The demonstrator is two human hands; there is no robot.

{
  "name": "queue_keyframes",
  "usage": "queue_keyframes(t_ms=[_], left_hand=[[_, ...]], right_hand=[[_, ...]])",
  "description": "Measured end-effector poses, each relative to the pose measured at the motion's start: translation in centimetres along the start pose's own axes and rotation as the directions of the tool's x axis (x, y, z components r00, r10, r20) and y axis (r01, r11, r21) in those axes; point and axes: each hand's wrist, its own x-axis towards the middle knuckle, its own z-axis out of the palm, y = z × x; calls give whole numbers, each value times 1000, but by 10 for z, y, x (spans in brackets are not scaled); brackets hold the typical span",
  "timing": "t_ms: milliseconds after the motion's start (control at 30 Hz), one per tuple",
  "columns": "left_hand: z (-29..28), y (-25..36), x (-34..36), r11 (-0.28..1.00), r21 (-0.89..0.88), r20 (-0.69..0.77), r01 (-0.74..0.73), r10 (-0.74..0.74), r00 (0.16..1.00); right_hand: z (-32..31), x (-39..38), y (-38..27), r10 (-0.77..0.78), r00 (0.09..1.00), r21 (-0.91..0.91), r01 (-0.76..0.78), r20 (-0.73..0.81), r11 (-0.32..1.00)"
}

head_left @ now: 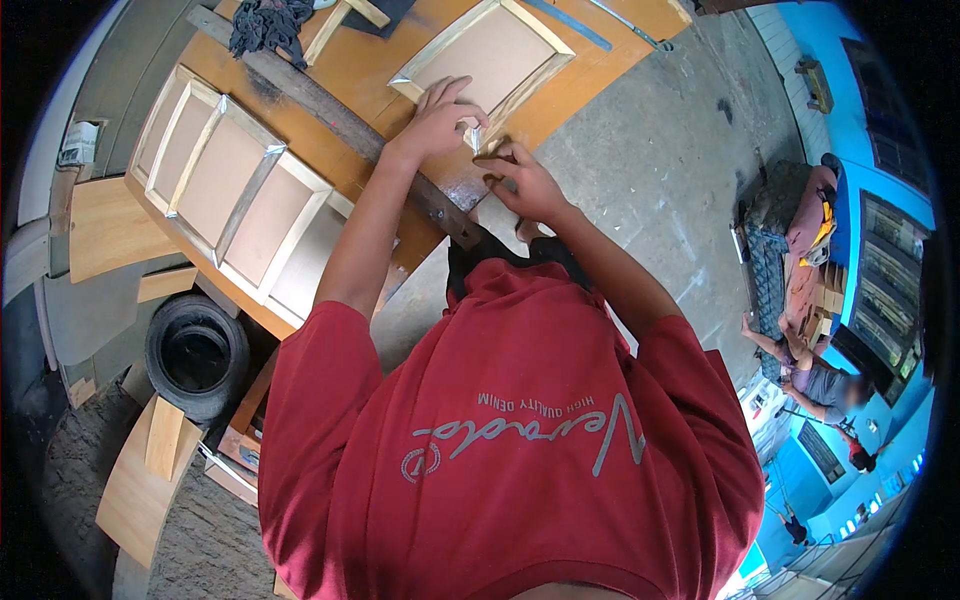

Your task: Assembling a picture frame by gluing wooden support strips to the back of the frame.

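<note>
A wooden frame with a pale panel [482, 57] lies on the orange-brown tabletop [370, 85]. At its near corner sits a small silvery strip [476, 138]. My left hand [440, 122] rests over this corner, some fingers lying on the panel, with thumb and index finger curled together at the strip. Close by on the right, my right hand [522, 180] has its fingers bent and pinched just below the strip; whatever is between them is too small to make out. Another silvery piece shows at the frame's left corner.
A long dark beam [320, 100] crosses the table under my left forearm. More panelled frames [235, 180] lie left of it. A dark cloth [270, 28] and wood strips lie at the back. Tyres [197, 357] stand lower left. At far right a person [822, 388] sits by stacked things.
</note>
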Motion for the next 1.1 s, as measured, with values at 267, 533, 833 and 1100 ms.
queue_keyframes(t_ms=[267, 533, 833, 1100], left_hand=[[-2, 3, 0, 1000, -4, 10, 6, -6, 1000], [-5, 2, -1, 999, 25, 47, 31, -32, 998], [-5, 8, 2, 1000, 11, 67, 28, -29, 997], [-10, -4, -8, 1000, -17, 37, -1, 2, 999]], right_hand=[[-13, 19, -12, 92, 994, 203, -80, -53, 976], [-14, 29, -13, 84, 995, 10, -83, -49, 996], [-12, 35, 6, 147, 989, 102, -145, -13, 984], [1, 20, 16, -65, 996, 51, 62, 58, 997]])
